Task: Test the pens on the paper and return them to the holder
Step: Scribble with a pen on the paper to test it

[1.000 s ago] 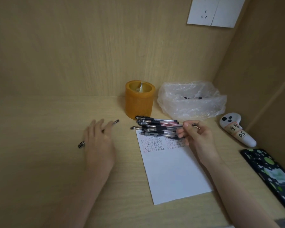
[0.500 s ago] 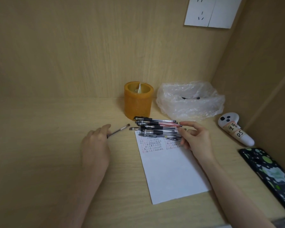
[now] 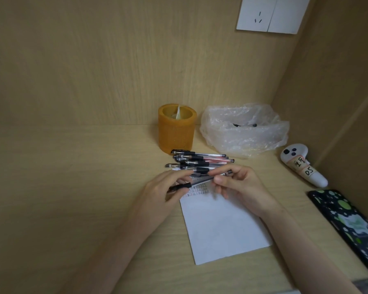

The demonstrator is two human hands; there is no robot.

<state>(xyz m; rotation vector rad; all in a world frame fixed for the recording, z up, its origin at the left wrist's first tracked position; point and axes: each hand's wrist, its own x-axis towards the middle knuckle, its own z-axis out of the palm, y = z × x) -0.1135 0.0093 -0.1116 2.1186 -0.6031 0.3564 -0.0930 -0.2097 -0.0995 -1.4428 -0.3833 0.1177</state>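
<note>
- Left hand (image 3: pixel 165 193) and right hand (image 3: pixel 243 187) meet over the top edge of the paper (image 3: pixel 223 228), w/ one pen (image 3: pixel 201 181) spanning btwn them.
- Left fingers (image 3: pixel 176 177) curled, pinching the pen's black end; that end sits lower and nearer the camera.
- Right fingers (image 3: pixel 221 180) also curled, thumb and forefinger pinching the pen's far end, which tilts up toward the back right.
- Can't tell if the cap is on or partly off; the spot is blurred and partly hidden by the fingertips.
- Pen is held up off the paper, just in front of the pen pile (image 3: pixel 200 159).
- Pile: several pens lying side by side on the counter (image 3: pixel 72 187), roughly parallel, black caps to the left, at the paper's top edge and just in front of the holder (image 3: pixel 176 132).
- Holder: orange cylinder, upright, near the back wall, w/ a bit of white paper sticking up inside.
- Paper: white sheet, rows of small red and dark scribbles along the top, rest blank.
- Right of the holder: crumpled clear plastic bag (image 3: pixel 244 130) w/ something dark inside.
- Further right: white controller (image 3: pixel 302 167) w/ a handwritten label, and a black phone (image 3: pixel 348 221) w/ green spots at the counter's right edge.
- White wall socket (image 3: pixel 270 14) top right.
</note>
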